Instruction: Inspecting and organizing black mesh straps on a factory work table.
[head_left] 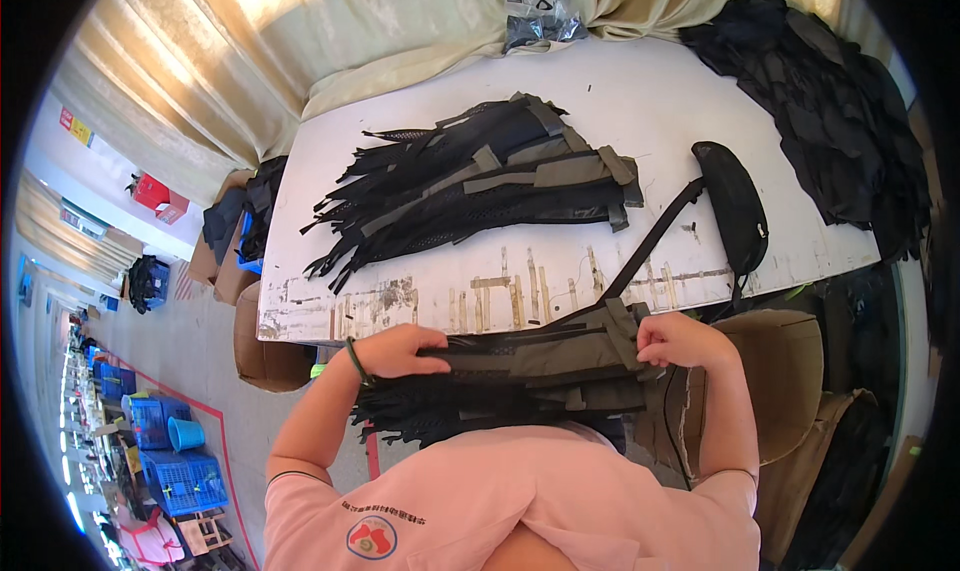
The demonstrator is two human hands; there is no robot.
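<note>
A white worktable (pixel 620 101), its near edge worn, holds a fanned stack of black and olive strap pieces (pixel 480 176), a black heap of fabric (pixel 830 111) at the far right, and one padded black strap (pixel 735 211). Below the table edge, a second bundle of straps (pixel 530 371) lies across the person's lap. The left hand (pixel 395 351) presses flat on top, fingers together; the right hand (pixel 680 339) curls closed around the bundle's end. The step appears to be squaring up the bundle; lifting it would call for a firm two-handed grip.
</note>
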